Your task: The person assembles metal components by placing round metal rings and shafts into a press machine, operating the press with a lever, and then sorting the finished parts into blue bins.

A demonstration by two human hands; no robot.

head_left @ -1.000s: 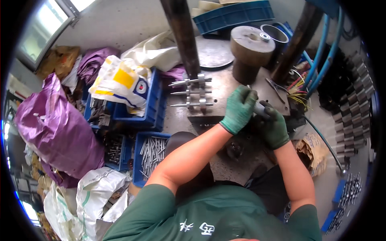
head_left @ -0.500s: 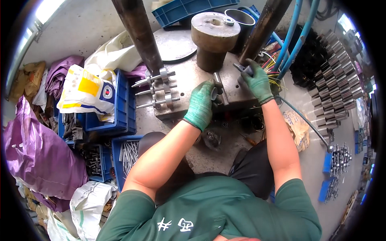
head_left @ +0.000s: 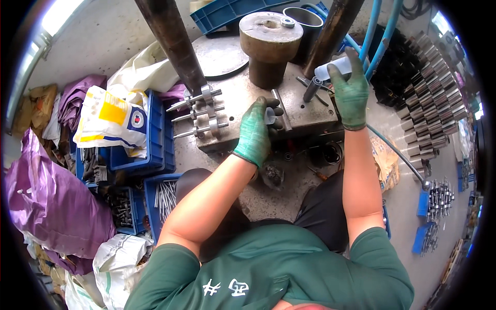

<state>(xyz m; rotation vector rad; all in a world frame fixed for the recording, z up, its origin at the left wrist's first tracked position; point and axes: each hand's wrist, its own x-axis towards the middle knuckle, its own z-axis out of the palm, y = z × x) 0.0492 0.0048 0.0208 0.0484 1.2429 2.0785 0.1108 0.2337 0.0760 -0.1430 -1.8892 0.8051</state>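
My right hand (head_left: 351, 88), in a green glove, is closed around a translucent white plastic bottle (head_left: 333, 68), tilted above the right side of the steel block (head_left: 237, 135). Just below the bottle a dark metal cylinder (head_left: 311, 90) stands on the block. My left hand (head_left: 256, 126), also gloved, grips a small pale cylindrical piece (head_left: 269, 116) near the block's front edge; its kind I cannot make out. Beside that hand lies a metal rod (head_left: 281, 110). At the block's left, several shafts with collars (head_left: 209, 110) lie in a row.
Two dark steel columns (head_left: 173, 44) rise from the block, with a thick flanged metal cylinder (head_left: 270, 46) between them bearing a small ring (head_left: 288, 22). Blue crates (head_left: 160, 134) and sacks crowd the left. Blue hoses (head_left: 385, 41) and stacked metal tubes (head_left: 431, 103) stand right.
My right hand has let go of the dark cylinder, moved up and right, and taken the white bottle. My left hand has shifted slightly, and the pale piece in it shows more clearly.
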